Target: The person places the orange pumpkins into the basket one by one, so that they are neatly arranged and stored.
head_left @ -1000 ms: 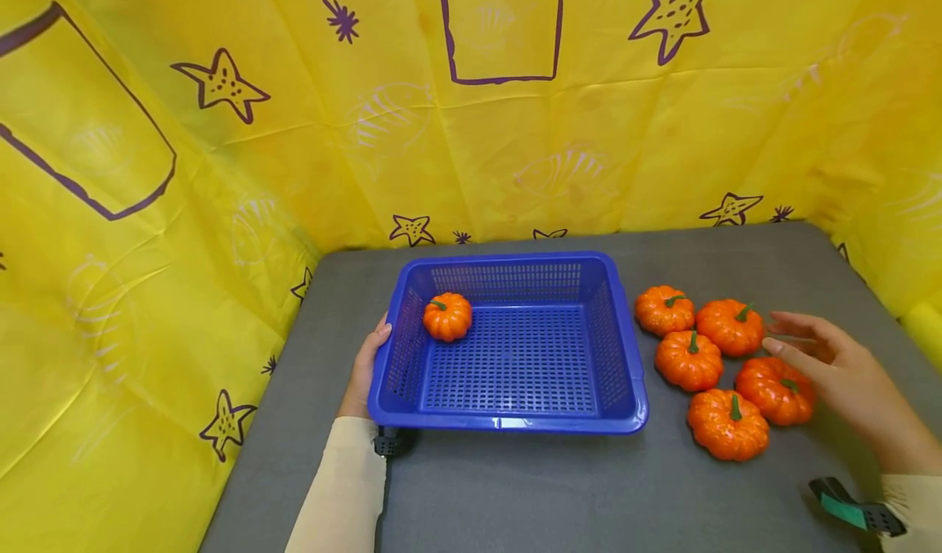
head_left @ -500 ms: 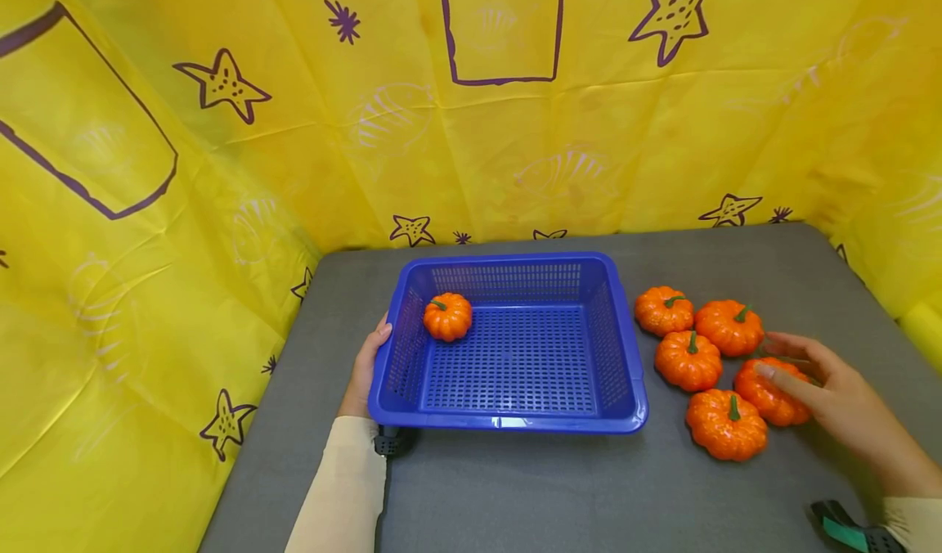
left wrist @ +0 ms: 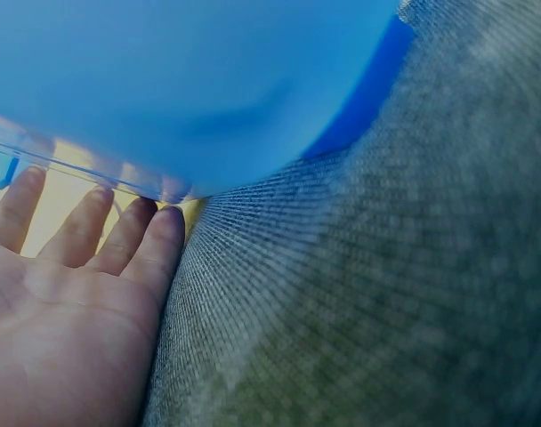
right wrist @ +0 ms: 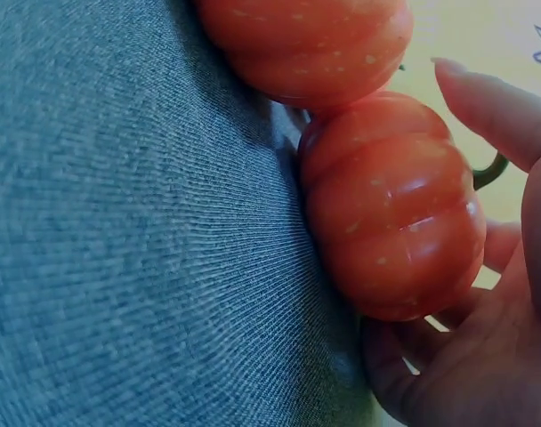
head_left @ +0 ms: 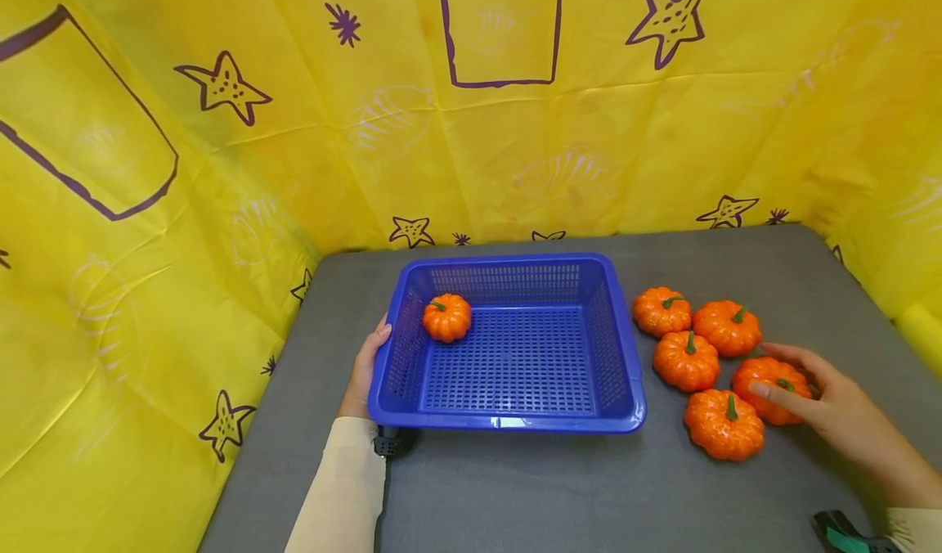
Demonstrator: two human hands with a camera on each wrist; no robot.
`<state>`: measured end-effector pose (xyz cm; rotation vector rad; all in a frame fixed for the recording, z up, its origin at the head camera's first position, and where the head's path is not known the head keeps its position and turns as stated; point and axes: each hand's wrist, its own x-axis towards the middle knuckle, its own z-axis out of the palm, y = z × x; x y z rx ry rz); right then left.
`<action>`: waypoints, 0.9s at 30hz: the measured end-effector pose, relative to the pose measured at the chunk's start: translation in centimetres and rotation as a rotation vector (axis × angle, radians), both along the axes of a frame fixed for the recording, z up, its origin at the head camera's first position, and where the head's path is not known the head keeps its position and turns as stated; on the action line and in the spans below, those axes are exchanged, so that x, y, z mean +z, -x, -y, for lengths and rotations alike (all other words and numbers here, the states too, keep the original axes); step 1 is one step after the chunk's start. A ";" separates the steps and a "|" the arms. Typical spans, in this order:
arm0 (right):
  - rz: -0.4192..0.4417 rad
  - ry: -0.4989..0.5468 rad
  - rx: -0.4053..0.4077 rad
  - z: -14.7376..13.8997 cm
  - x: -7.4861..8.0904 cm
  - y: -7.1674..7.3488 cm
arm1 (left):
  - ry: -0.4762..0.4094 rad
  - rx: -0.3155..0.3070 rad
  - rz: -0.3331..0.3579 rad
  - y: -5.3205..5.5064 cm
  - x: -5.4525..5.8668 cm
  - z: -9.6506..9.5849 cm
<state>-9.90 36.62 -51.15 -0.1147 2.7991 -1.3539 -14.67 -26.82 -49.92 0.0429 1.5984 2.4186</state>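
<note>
A blue plastic basket (head_left: 508, 424) sits mid-table with one small orange pumpkin (head_left: 446, 318) inside, at its left. My left hand (head_left: 362, 373) is at the basket's left side; in the left wrist view its fairly straight fingers (left wrist: 75, 236) touch the outer wall. To the right of the basket, several pumpkins lie grouped. My right hand (head_left: 827, 397) is around the rightmost pumpkin (head_left: 765, 381), thumb on the near side and fingers beyond. In the right wrist view, the thumb (right wrist: 497, 107) stands off this pumpkin (right wrist: 395, 213), with the other fingers close behind it.
Other pumpkins (head_left: 724, 424), (head_left: 686, 361), (head_left: 727, 328) and a further pumpkin (head_left: 661, 311) crowd close to the rightmost one. A grey cloth covers the table (head_left: 508, 496). Yellow patterned fabric (head_left: 486, 152) hangs behind and along the sides.
My right hand has come down and nearer, from above and beside the rightmost pumpkin to around it. The left hand and basket have stayed put.
</note>
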 end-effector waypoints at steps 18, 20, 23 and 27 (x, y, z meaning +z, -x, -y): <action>-0.007 0.079 0.040 -0.6 -0.9 -0.3 | -0.017 0.007 0.002 -0.1 -0.1 0.1; -0.004 0.086 0.034 -0.6 -0.9 -0.3 | -0.017 0.007 0.003 -0.1 -0.1 0.1; -0.017 0.101 0.027 -0.5 -0.8 -0.4 | -0.010 0.011 0.006 -0.1 -0.1 0.1; -0.027 0.116 0.015 -0.6 -0.5 -0.6 | -0.002 0.014 0.012 -0.1 0.0 0.0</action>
